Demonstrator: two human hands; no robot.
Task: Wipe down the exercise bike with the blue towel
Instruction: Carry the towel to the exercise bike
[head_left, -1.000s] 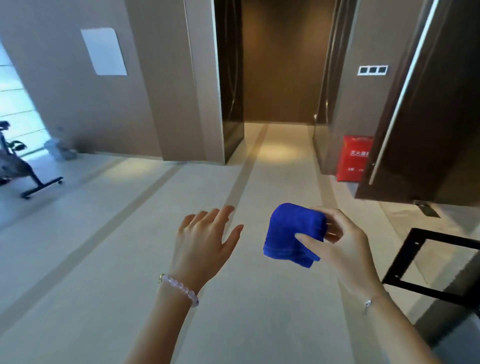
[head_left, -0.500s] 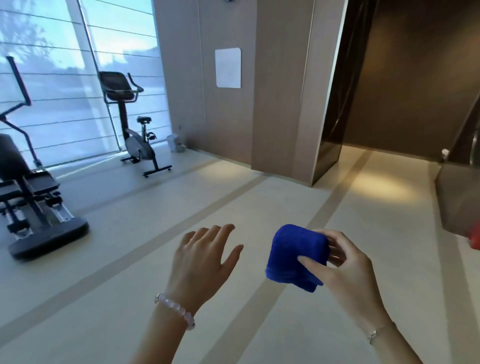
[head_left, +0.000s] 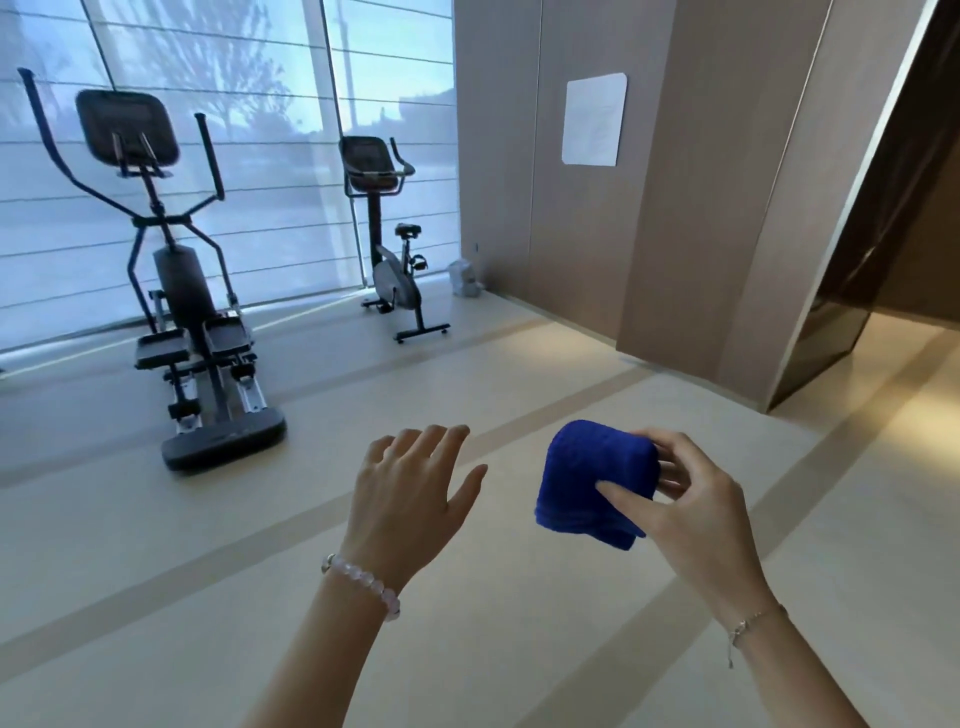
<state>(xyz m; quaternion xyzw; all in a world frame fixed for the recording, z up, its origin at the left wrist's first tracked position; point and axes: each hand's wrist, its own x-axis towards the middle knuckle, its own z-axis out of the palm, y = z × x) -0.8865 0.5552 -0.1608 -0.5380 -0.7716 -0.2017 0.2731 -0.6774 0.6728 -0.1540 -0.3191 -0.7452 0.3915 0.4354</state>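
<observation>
In a gym hall by a wall of tall windows, I hold the blue towel (head_left: 597, 483) bunched in my right hand (head_left: 691, 512), thumb pressed across its front and fingers curled behind it, the cloth raised in front of me at about 4 o'clock in the head camera's view. My left hand (head_left: 410, 493) floats beside it at 6 o'clock, fingers spread, touching nothing, with a bead bracelet (head_left: 363, 584) at the wrist. The exercise bike (head_left: 389, 239) stands well apart from me at 11 o'clock, upright against the windows, near the corner where the glass meets the brown wall (head_left: 691, 156); a small pale object on the floor beside it is too blurred to name. The larger cross-trainer (head_left: 176, 291) sits nearer at 9 o'clock. By my reckoning the job has barely begun: the towel is in hand, but it has not met the bike, and open floor (head_left: 260, 545) lies between us. Left to do: cross to the bike, then wipe its handlebars, console, seat and frame.
</observation>
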